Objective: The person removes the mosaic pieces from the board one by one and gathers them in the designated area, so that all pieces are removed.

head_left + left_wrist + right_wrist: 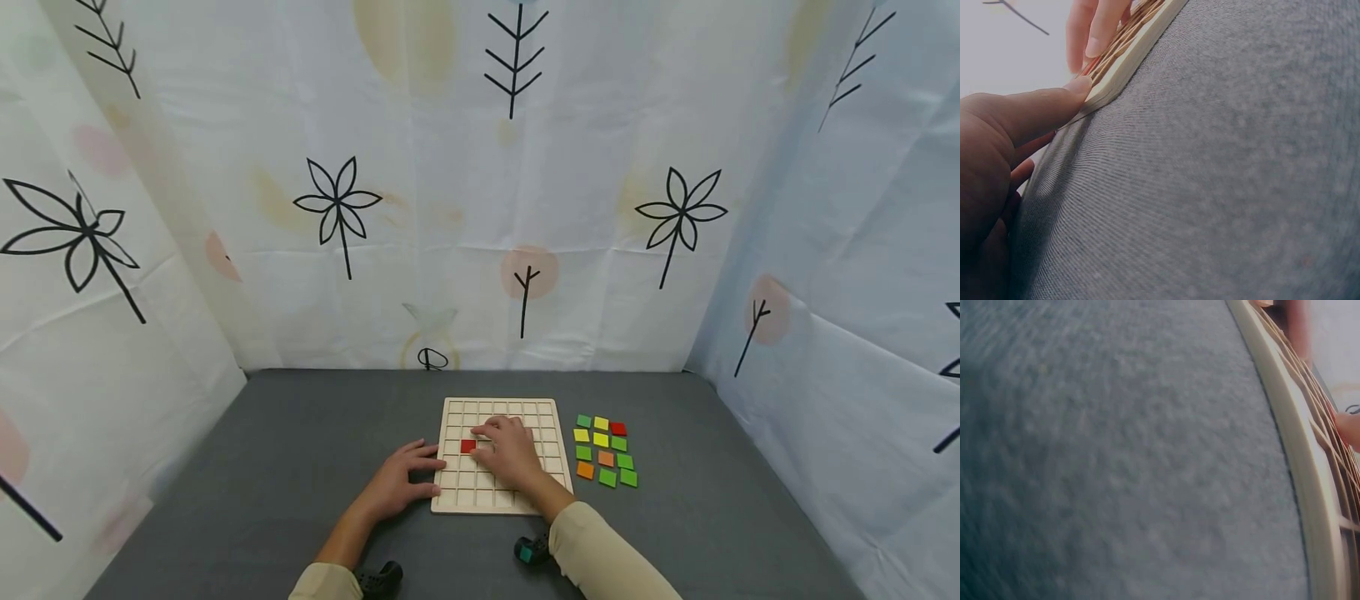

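Observation:
A square wooden grid board (495, 507) lies on the grey table. One red square tile (468, 447) sits in a cell left of the board's middle. My left hand (399, 485) rests at the board's left side, fingers fairly straight, with the thumb touching the rim in the left wrist view. Over the middle of the board is my right hand (513, 455), fingers spread and bent a little, thumb and index close to the red tile. I see nothing between them. The right wrist view shows mostly table and the board's pale edge (1297, 450).
Right of the board lie several square tiles in loose rows: green (583, 452), yellow (581, 435), orange (585, 471) and one red (618, 429). Black wrist devices (531, 550) sit near both sleeves. A patterned white curtain (450, 208) surrounds the table's back and sides.

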`<move>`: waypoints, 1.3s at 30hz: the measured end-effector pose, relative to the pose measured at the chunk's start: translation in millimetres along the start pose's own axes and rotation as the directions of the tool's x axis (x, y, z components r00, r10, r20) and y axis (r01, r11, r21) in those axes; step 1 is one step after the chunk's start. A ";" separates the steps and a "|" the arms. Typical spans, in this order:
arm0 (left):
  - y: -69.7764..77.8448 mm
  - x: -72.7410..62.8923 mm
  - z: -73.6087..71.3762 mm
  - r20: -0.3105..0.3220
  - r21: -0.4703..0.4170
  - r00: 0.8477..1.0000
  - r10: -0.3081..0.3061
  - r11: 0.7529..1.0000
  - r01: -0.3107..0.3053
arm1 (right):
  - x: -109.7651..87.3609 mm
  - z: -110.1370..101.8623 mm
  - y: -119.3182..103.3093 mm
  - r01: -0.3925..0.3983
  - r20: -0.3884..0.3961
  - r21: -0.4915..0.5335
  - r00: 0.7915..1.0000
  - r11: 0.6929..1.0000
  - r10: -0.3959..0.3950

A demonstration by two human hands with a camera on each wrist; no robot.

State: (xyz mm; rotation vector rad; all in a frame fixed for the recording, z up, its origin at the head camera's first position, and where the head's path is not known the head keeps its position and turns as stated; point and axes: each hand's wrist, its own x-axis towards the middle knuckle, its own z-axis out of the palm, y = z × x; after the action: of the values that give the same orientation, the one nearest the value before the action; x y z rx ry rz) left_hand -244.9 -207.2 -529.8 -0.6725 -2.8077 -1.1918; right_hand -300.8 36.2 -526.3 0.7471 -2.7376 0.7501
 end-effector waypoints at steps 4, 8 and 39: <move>-0.7 -0.2 -0.5 0.000 0.001 1.000 0.002 1.000 -0.002 | 0.2 1.7 -3.9 -0.003 -0.007 -0.029 1.000 1.000 0.003; -1.2 -0.2 -0.8 0.001 0.006 1.000 0.005 1.000 -0.005 | 0.1 1.5 -7.3 -0.007 -0.019 -0.035 1.000 0.999 0.006; -3.9 0.1 -0.2 0.003 0.007 1.000 0.021 1.000 -0.021 | -2.2 3.9 -10.4 -0.030 -0.072 -0.006 0.997 1.000 0.029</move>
State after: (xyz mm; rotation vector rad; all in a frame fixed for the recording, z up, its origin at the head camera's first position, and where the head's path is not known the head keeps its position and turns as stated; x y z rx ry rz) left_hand -246.6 -209.8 -532.3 -0.7027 -2.7987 -1.1778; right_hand -293.7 27.4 -525.9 0.6664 -2.6908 0.7579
